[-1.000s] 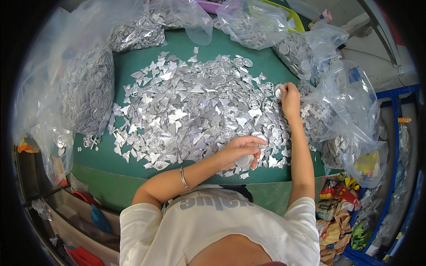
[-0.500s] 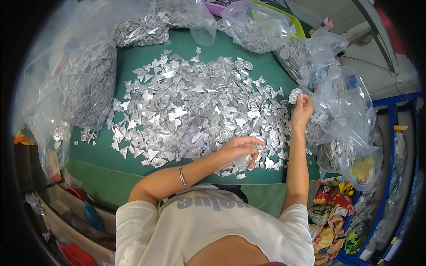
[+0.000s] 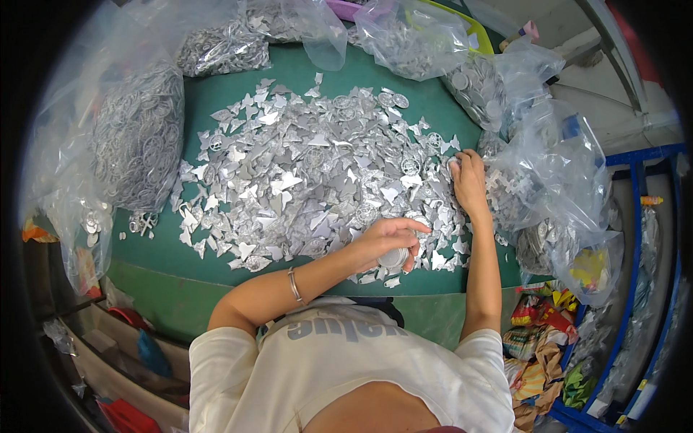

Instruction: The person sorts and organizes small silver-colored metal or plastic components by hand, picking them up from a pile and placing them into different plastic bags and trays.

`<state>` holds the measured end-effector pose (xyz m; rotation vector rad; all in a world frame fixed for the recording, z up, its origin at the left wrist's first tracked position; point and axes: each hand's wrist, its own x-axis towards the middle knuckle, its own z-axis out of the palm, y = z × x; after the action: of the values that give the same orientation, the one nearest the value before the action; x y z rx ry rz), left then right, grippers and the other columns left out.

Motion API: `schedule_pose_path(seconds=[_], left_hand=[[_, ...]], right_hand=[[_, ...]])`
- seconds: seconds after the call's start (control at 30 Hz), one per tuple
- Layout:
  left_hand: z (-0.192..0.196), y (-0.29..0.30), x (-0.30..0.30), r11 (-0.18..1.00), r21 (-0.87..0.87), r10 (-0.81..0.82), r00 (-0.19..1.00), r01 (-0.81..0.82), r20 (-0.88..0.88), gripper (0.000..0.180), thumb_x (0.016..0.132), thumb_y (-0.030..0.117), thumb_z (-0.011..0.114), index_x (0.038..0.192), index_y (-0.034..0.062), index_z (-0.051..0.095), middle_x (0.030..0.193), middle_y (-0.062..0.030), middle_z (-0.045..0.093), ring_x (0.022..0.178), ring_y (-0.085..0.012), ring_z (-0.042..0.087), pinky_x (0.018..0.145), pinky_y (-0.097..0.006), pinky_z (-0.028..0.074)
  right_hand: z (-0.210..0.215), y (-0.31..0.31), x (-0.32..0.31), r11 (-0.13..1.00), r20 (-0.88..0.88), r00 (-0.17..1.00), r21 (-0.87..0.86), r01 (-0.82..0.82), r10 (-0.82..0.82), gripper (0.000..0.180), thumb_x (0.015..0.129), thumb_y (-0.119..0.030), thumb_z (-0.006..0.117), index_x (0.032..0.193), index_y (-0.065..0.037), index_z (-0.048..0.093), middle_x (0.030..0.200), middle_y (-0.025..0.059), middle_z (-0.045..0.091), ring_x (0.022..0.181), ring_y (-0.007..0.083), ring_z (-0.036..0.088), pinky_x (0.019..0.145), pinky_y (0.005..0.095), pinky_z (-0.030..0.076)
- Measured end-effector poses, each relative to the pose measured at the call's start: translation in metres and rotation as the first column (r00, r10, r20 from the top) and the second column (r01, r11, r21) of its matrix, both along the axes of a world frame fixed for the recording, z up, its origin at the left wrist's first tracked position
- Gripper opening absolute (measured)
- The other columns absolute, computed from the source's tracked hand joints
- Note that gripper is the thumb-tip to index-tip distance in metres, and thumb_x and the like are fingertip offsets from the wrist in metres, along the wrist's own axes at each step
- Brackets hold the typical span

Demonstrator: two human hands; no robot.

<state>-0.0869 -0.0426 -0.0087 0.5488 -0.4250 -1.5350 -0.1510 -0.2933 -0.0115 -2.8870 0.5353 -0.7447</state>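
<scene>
The left hand (image 3: 390,242) cups a small stack of round silver discs (image 3: 393,257) at the near edge of the heap of silver foil scraps (image 3: 310,173) on the green surface (image 3: 151,252), while the right hand (image 3: 469,180), fingers curled down onto scraps at the heap's right edge, lies farther off.

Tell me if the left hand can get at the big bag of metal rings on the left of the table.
Probably yes. The left hand rests on the pile of silver scraps, and only those flat scraps and bare green table lie between it and the bag of rings; nothing tall blocks the way.
</scene>
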Motion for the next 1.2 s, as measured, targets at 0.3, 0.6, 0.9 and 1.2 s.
schedule_pose_path(seconds=[0.3, 0.6, 0.9, 1.2], left_hand=[[0.007, 0.002, 0.002, 0.999, 0.019, -0.046, 0.998, 0.047, -0.039, 0.035, 0.088, 0.012, 0.050, 0.119, -0.0019, 0.047, 0.077, -0.0089, 0.056, 0.057, -0.0167, 0.057, 0.054, -0.027, 0.047], [0.013, 0.005, 0.005, 0.978, 0.014, -0.206, 0.978, 0.206, 0.010, 0.037, 0.089, 0.016, 0.051, 0.121, -0.0014, 0.047, 0.065, -0.0076, 0.053, 0.047, -0.0124, 0.050, 0.044, -0.025, 0.041], [0.007, 0.010, 0.008, 0.917, -0.023, -0.397, 0.910, 0.398, -0.117, 0.029, 0.091, 0.023, 0.049, 0.106, -0.0016, 0.052, 0.052, -0.0029, 0.042, 0.036, -0.0101, 0.039, 0.033, -0.025, 0.032], [0.032, 0.019, -0.022, 0.990, 0.117, 0.128, 0.819, -0.076, -0.559, 0.021, 0.090, 0.023, 0.048, 0.091, 0.0035, 0.054, 0.067, -0.0034, 0.052, 0.064, -0.0157, 0.055, 0.062, -0.028, 0.046]], right_hand=[[0.017, 0.025, -0.011, 0.974, -0.001, 0.997, 0.213, 0.079, -0.080, 0.033, 0.076, -0.010, 0.065, 0.103, 0.003, 0.050, 0.093, 0.0169, 0.054, 0.085, 0.0324, 0.053, 0.075, 0.0383, 0.042], [0.055, 0.065, -0.046, -0.713, 0.264, 0.880, 0.516, -0.475, -0.395, 0.021, 0.094, -0.024, 0.044, 0.097, -0.004, 0.050, 0.082, 0.0052, 0.050, 0.063, 0.0128, 0.045, 0.047, 0.0223, 0.040], [0.051, 0.131, -0.066, -0.675, 0.318, 0.844, 0.507, -0.536, -0.431, 0.014, 0.093, -0.017, 0.042, 0.091, -0.004, 0.045, 0.076, 0.0031, 0.038, 0.059, 0.0119, 0.035, 0.049, 0.0228, 0.030], [0.044, 0.155, -0.068, -0.705, 0.295, 0.869, 0.508, -0.495, -0.398, 0.008, 0.091, -0.011, 0.045, 0.093, -0.004, 0.045, 0.080, 0.0041, 0.041, 0.067, 0.0138, 0.040, 0.053, 0.0228, 0.034]])
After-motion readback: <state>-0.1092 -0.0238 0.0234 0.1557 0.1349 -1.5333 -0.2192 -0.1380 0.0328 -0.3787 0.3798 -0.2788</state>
